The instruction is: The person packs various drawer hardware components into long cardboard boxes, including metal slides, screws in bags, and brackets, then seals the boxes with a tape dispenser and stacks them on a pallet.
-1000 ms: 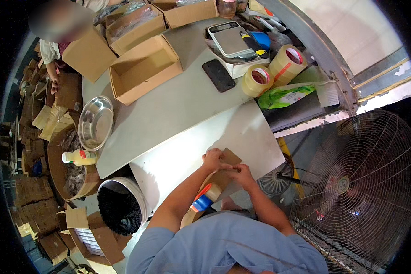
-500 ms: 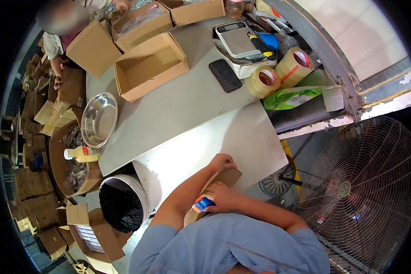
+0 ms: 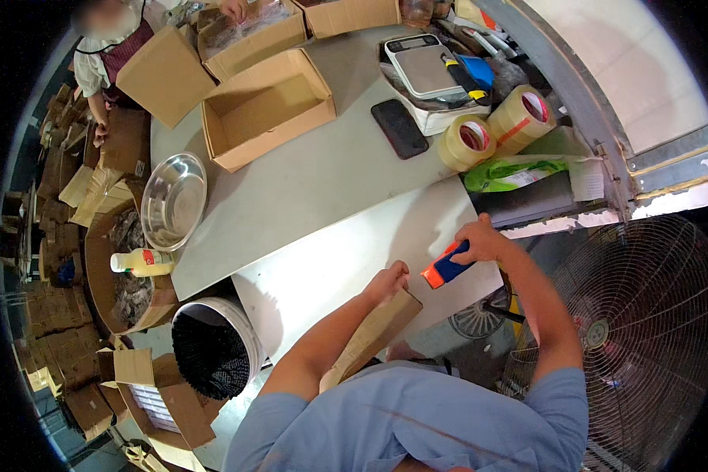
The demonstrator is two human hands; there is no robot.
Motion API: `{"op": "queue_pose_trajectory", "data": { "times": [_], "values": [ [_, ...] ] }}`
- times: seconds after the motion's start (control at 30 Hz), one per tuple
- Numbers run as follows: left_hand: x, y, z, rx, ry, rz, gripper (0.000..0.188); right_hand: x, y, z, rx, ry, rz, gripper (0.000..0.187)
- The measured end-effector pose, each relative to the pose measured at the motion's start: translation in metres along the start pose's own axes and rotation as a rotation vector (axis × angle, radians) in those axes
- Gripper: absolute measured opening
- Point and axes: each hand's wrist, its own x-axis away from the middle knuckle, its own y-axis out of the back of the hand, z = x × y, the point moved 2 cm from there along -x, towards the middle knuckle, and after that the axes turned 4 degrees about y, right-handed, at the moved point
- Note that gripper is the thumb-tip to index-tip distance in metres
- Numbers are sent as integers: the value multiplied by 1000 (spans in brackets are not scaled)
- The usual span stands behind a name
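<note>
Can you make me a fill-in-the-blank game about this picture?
1. The person's ____ hand holds the blue-and-orange tape dispenser.
2. The smartphone lies on the ____ table.
3. The yellow bottle has a ____ cap.
4. The white bucket holds ____ contents.

Missing words: right; grey; white; black.

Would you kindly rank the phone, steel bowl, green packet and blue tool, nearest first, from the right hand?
1. Blue tool: in the right hand.
2. Green packet: beyond, slightly right.
3. Phone: ahead, left.
4. Steel bowl: far left.
</note>
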Motion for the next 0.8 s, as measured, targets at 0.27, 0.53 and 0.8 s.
{"op": "queue_pose_trajectory", "data": {
  "times": [0.27, 0.53, 0.8],
  "values": [
    [9, -4, -7, 14, -391, -142, 20, -32, -52, 20, 251, -16, 130, 47],
    [55, -17, -93, -1019, -295, 75, 47, -22, -51, 95, 388, -283, 27, 42],
    [53, -46, -77, -1255, 54, 125, 57, 9, -9, 78, 219, -580, -389, 29]
  ]
}}
